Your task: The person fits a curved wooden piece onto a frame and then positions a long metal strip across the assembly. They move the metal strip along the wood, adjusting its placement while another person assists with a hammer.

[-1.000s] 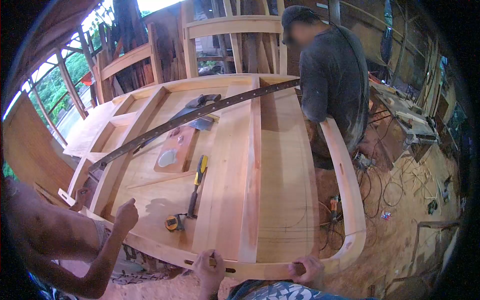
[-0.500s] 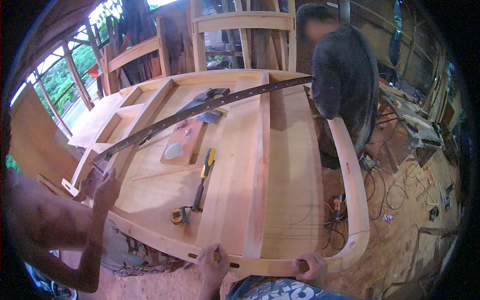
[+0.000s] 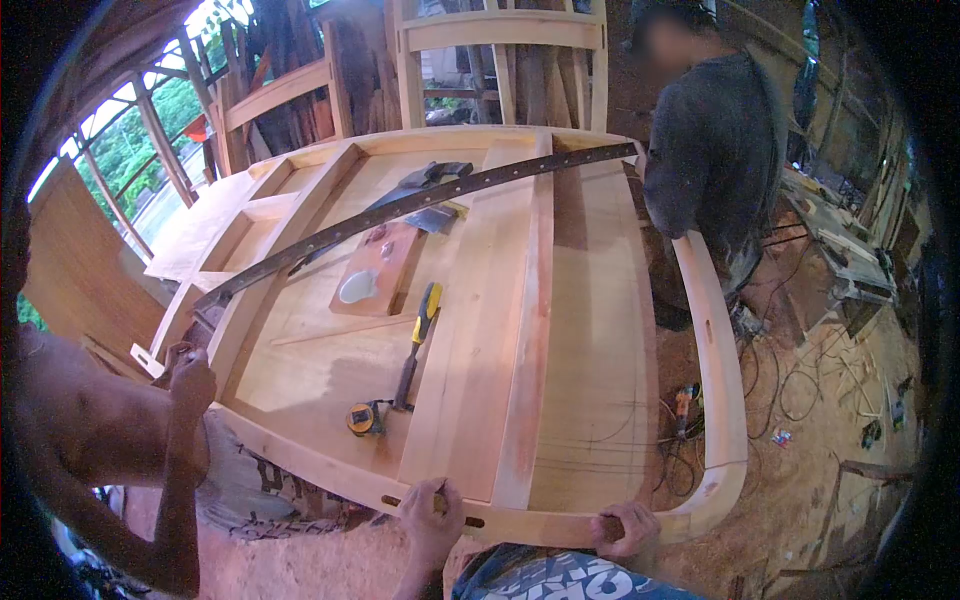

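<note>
A large wooden frame with inner panels lies across the view. My left hand (image 3: 433, 513) has its fingers curled over the frame's near rail (image 3: 560, 526), between two dark slots. Farther right, my right hand (image 3: 627, 527) is wrapped around the same rail, short of the rounded corner. Ahead of my left hand, a tape measure (image 3: 364, 419) rests on the panel beside a tool with a yellow and black handle (image 3: 427, 312). Beyond them is a small board (image 3: 380, 268) with a pale blob on it.
A long dark bar with holes (image 3: 415, 200) spans the frame diagonally. One person (image 3: 715, 150) stands at the far right end of it; another person's arm (image 3: 180, 430) is at the left. An orange and black power tool (image 3: 685, 408) and cables lie on the floor.
The view has shifted slightly, moving the scene to the right. The left person's hand has drawn down a little from the bar's end. My hands keep their places on the rail.
</note>
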Demonstrator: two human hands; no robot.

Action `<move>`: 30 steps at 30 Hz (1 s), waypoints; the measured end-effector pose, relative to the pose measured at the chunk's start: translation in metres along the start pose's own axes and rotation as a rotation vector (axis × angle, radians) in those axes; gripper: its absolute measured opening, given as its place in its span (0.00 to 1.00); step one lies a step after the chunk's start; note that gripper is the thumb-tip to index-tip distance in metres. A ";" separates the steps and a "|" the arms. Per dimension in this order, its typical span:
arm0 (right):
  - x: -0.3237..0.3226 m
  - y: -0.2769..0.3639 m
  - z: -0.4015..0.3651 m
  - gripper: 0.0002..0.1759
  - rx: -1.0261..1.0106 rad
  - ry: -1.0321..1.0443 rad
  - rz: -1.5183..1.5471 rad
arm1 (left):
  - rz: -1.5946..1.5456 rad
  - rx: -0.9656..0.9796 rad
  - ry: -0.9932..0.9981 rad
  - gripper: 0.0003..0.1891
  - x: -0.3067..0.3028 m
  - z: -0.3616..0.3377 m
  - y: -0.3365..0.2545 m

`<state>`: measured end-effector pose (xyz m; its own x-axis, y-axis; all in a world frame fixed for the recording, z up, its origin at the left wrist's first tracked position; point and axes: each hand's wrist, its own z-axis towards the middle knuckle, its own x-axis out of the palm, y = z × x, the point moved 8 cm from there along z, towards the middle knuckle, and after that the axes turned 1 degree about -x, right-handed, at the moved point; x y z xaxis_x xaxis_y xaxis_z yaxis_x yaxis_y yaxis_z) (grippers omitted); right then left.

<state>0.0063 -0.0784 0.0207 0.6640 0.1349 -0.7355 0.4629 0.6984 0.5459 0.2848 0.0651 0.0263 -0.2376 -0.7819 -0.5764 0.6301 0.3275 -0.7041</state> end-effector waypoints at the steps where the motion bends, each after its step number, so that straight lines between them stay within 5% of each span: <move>1: -0.001 0.001 0.001 0.13 -0.010 -0.002 -0.002 | 0.003 -0.004 0.005 0.03 0.000 0.001 -0.002; 20: -0.002 0.003 0.004 0.11 -0.009 0.011 0.048 | 0.032 -0.030 0.023 0.04 -0.003 0.004 -0.009; 30: -0.027 -0.006 -0.037 0.19 -0.197 -0.270 0.616 | -0.062 0.011 0.068 0.07 -0.005 0.005 0.001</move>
